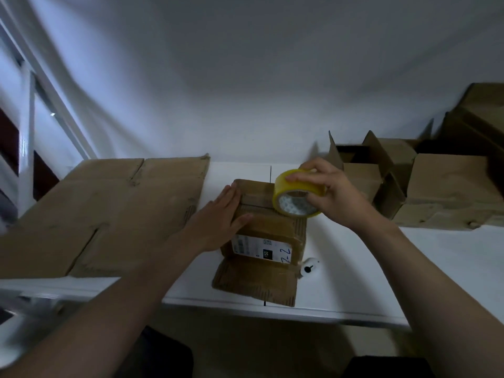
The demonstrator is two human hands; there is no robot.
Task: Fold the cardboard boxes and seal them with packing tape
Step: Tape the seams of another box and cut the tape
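1. The right hand (331,192) is being held above the far right corner of the box. Its fingers are being curled over the rim of a roll of packing tape (297,193), with the thumb being set against the roll's open core, so the roll is being firmly grasped.
2. The yellow roll is being held tilted on edge, and its lower rim is being brought against the top of the cardboard box (268,230), near the far right edge.
3. The left hand (218,219) is being laid flat on the left part of the box top. The fingers are being kept straight and together, the thumb is being spread toward the middle, and nothing is being grasped.
4. The box is being supported near the middle of the white table (381,282), close to the near edge. A white shipping label (263,248) is being shown on the face turned toward the person, and a flap (256,282) is being seen lying out on the tabletop below it.
5. A small white round object (309,266) is being noted just beside the box's near right corner; what it is cannot be told.
6. A flattened cardboard sheet (109,214) is being observed covering the left of the table.
7. Several open cardboard boxes (381,173) are being observed at the right, well apart from the work.
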